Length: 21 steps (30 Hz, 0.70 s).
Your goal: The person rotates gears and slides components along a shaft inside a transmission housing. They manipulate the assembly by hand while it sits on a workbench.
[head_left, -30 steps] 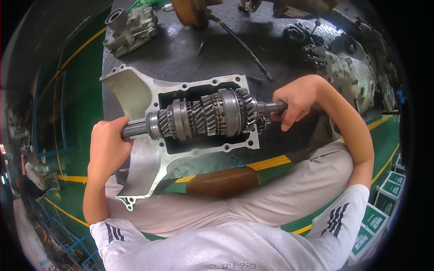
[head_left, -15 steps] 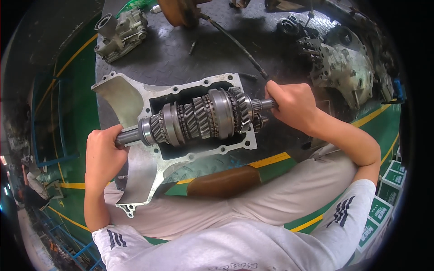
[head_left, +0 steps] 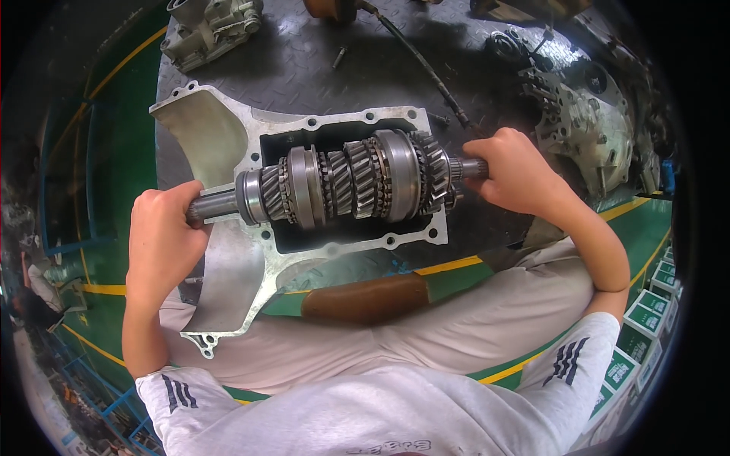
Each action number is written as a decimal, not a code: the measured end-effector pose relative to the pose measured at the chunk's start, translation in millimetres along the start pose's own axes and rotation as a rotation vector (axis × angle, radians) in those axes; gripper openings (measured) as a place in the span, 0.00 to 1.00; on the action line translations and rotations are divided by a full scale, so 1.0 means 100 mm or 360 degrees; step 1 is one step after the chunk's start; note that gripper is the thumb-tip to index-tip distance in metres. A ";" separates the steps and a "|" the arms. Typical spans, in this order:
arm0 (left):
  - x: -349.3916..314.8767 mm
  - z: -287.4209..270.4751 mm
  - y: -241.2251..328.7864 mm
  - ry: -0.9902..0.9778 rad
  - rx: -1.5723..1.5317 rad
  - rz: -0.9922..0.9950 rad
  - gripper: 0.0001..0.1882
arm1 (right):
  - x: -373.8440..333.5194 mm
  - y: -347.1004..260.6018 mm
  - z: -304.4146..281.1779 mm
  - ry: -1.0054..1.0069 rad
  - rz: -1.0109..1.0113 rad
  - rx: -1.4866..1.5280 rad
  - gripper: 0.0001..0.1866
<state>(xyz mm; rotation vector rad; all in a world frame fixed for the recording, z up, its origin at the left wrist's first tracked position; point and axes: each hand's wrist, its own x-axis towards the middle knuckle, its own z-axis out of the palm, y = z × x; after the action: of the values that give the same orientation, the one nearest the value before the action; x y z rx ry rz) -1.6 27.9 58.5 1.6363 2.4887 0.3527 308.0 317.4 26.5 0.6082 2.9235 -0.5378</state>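
Note:
A steel transmission shaft (head_left: pixel 350 178) carrying several helical gears and smooth rings lies lengthwise over the opening of a pale metal gearbox housing (head_left: pixel 207 137). My left hand (head_left: pixel 163 235) is closed around the shaft's smooth left end, above the housing's flared part. Around the splined right end, just past the housing's edge, my right hand (head_left: pixel 518 171) is wrapped with its fingers curled. Whether the shaft rests in the housing or hangs slightly above it I cannot tell. Part of another gear peeks out beneath its right end.
The housing lies on a dark patterned metal bench (head_left: pixel 304 83). Behind it are a bolt (head_left: pixel 340 57), a long thin rod (head_left: pixel 418 64) and another metal casing (head_left: pixel 213 34). A larger casing (head_left: pixel 589 125) stands at the right. A brown padded seat (head_left: pixel 365 296) shows between my legs.
Bench and housing sit higher and look slightly larger in the view. Both hands still grip the shaft; its right end has shifted slightly rightward, covering more of the small gear beneath.

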 end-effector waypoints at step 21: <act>0.00 0.00 0.02 0.0033 0.0035 0.0029 0.06 | 0.03 0.02 -0.03 -0.0107 0.0007 0.0058 0.04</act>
<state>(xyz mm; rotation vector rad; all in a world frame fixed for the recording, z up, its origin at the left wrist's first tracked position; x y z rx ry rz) -0.2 28.5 59.1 1.6734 2.5027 0.3473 306.3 320.9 28.5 0.5884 2.8547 -0.6001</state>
